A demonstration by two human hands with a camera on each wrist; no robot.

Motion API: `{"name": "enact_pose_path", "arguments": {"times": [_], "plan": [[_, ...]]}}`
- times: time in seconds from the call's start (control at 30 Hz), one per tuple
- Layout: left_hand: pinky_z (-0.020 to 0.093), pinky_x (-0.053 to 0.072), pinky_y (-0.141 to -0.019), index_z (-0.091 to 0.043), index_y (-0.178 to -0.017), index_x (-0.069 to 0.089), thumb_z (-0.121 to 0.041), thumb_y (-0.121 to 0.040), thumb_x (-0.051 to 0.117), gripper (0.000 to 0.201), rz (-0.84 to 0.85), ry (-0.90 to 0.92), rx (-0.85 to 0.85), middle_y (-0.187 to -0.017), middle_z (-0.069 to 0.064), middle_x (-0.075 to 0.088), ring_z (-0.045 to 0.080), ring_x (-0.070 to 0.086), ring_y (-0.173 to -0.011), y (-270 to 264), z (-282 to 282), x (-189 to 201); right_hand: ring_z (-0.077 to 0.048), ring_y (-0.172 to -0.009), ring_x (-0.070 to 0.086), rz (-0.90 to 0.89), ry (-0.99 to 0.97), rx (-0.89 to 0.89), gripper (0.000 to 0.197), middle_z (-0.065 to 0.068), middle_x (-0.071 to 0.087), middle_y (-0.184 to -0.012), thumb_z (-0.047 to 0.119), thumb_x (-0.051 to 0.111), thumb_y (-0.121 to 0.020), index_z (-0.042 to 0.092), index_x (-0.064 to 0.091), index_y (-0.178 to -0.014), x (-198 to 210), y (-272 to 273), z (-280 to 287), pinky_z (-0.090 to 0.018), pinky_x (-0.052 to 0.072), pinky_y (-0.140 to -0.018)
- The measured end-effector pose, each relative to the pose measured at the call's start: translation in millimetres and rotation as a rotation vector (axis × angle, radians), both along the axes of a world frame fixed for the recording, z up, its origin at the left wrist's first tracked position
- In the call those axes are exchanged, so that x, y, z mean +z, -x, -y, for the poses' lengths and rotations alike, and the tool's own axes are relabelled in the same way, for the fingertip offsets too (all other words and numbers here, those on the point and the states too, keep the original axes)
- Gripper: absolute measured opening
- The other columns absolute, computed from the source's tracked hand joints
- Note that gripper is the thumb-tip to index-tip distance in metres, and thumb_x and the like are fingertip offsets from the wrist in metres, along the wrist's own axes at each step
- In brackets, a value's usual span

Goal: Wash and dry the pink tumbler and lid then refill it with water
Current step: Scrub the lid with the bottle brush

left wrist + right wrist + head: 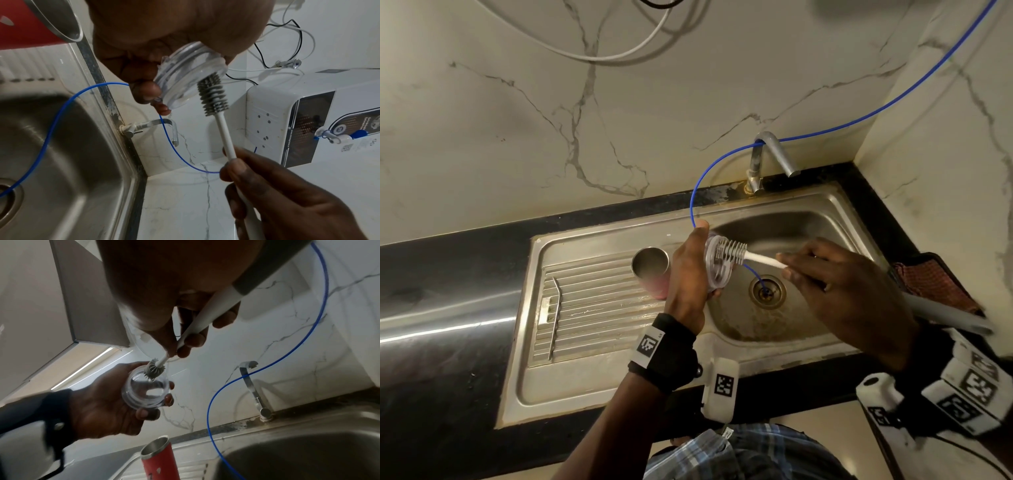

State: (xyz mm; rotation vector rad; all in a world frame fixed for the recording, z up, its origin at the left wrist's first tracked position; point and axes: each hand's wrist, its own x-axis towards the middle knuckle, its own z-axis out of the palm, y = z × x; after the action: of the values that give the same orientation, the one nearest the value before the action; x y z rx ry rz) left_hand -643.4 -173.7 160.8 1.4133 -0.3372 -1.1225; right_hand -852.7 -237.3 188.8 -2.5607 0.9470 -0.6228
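your head view is dim and warm, with a glare streak on the glossy black stone worktop (441, 329). wrist views are brighter, bowed at the edges, near palms blurred.

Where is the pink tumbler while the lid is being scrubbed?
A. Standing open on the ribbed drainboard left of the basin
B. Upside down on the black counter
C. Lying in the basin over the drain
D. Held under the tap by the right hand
A: the pink tumbler stands upright and open on the drainboard, while the left hand holds the clear lid and the right hand works the brush.
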Motion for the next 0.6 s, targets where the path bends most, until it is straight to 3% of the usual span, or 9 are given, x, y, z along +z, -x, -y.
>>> {"name": "enact_pose_path", "arguments": {"times": [0.2,0.3,0.47,0.6], "plan": [[0.021,0.05,-0.054,-0.019,-0.1,0.072,-0.064,-0.103,0.049,0.051,-0.045,0.009,-0.022,-0.084,0.004,0.073,0.011,0.066,-0.072,-2.3,3.5,4.0,-0.011,-0.071,0.06,-0.051,-0.004,-0.034,0.031,0.011,0.062,-0.101,0.024,0.067,-0.098,0.026,0.071,-0.128,-2.6,-8.2,9.6,-0.04,0.055,-0.056],[0.022,0.05,-0.056,-0.02,-0.096,0.074,-0.062,-0.105,0.048,0.05,-0.016,0.037,-0.024,-0.083,0.004,0.073,0.013,0.066,-0.073,-6.4,7.6,6.7,-0.011,-0.072,0.06,0.012,-0.009,0.018,0.031,0.007,0.063,-0.1,0.021,0.066,-0.098,0.02,0.071,-0.129,4.4,-11.6,9.4,-0.039,0.054,-0.057],[0.026,0.051,-0.059,-0.014,-0.112,0.076,-0.071,-0.098,0.049,0.065,0.036,0.049,0.012,-0.087,0.006,0.075,0.016,0.067,-0.075,-19.9,18.0,12.8,-0.01,-0.071,0.06,0.029,-0.129,0.184,0.033,0.014,0.059,-0.1,0.03,0.057,-0.101,0.025,0.068,-0.132,3.3,-5.0,5.5,-0.038,0.052,-0.056],[0.023,0.052,-0.056,-0.012,-0.117,0.076,-0.065,-0.104,0.046,0.062,0.005,0.039,0.01,-0.091,0.007,0.077,0.015,0.069,-0.075,-17.2,18.5,12.5,-0.008,-0.068,0.057,0.036,-0.127,0.186,0.03,0.015,0.058,-0.098,0.03,0.058,-0.101,0.026,0.069,-0.129,1.6,-6.8,7.6,-0.037,0.051,-0.056]]}}
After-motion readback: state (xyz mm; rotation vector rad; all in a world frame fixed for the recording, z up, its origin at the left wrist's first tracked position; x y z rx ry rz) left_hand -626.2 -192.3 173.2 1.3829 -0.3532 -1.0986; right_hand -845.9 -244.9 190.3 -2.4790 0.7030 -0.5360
